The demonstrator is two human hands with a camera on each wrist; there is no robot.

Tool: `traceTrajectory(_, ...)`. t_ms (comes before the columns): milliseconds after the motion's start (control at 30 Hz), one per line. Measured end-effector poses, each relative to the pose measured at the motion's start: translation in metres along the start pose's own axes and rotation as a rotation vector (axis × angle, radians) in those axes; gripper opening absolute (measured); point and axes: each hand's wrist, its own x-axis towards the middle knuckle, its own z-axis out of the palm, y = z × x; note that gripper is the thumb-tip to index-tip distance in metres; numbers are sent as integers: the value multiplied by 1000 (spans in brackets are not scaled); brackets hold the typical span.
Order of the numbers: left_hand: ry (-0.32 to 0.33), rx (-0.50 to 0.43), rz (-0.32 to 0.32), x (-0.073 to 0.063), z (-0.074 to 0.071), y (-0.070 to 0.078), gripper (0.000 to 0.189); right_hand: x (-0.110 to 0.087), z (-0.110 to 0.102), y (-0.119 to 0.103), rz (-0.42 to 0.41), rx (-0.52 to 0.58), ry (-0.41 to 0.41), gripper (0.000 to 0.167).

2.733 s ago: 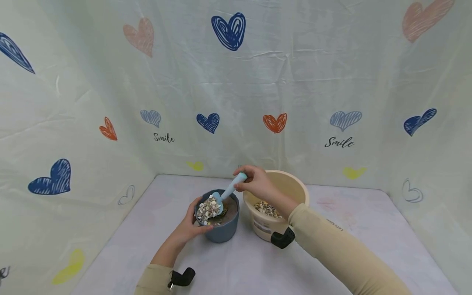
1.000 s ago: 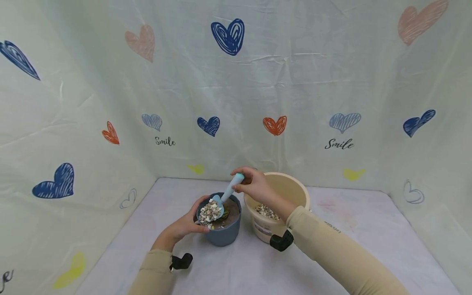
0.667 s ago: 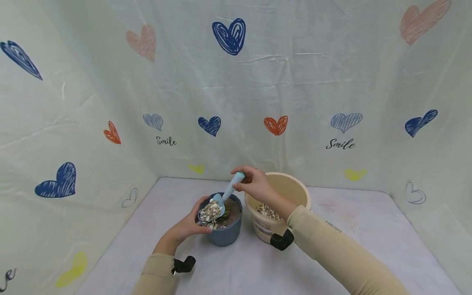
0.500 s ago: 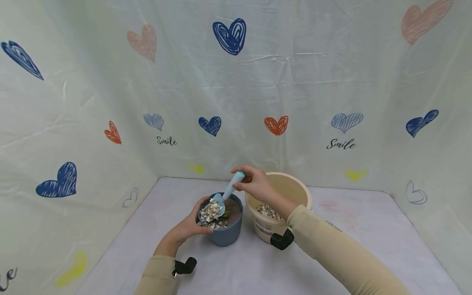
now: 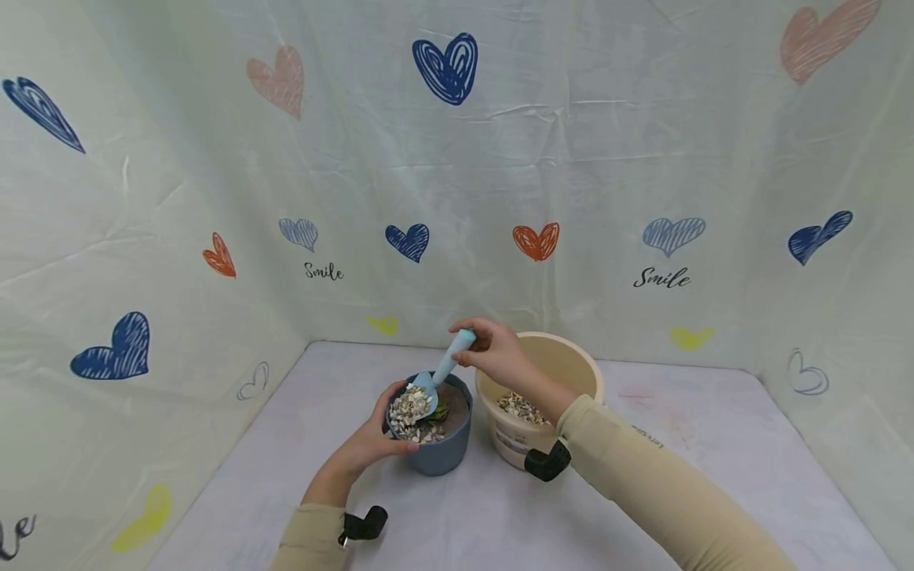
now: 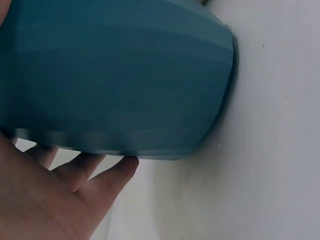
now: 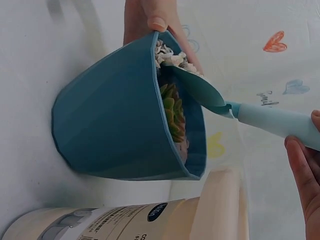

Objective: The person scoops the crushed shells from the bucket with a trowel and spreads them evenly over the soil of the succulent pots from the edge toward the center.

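My left hand (image 5: 374, 442) holds a blue-grey flowerpot (image 5: 439, 458) at its left side, thumb at the near rim. In the left wrist view its fingers (image 6: 112, 180) lie along the pot's wall. A green succulent (image 7: 172, 112) grows in the pot. My right hand (image 5: 500, 357) pinches the handle of a light blue garden trowel (image 5: 446, 368) over the pot. The trowel's blade slants down to the left, with pale gravel (image 5: 408, 406) on it and below it inside the left rim. Brown soil shows on the pot's right side.
A cream bucket (image 5: 560, 361) with gravel (image 5: 521, 407) at its bottom stands just right of the pot, under my right forearm. Both stand on a pale covered table (image 5: 457, 531). A curtain (image 5: 493, 174) printed with hearts hangs behind and at the sides.
Gravel has slid off the trowel into the left front of the pot, where more pebbles now cover the soil. Both hands keep their holds and have barely moved.
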Motion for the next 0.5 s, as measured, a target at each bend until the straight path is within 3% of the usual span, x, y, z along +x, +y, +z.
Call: traceTrajectory(500, 107, -25, -9, -9, 17, 1, 108, -1, -2, -2, 7, -8, -1, 34)
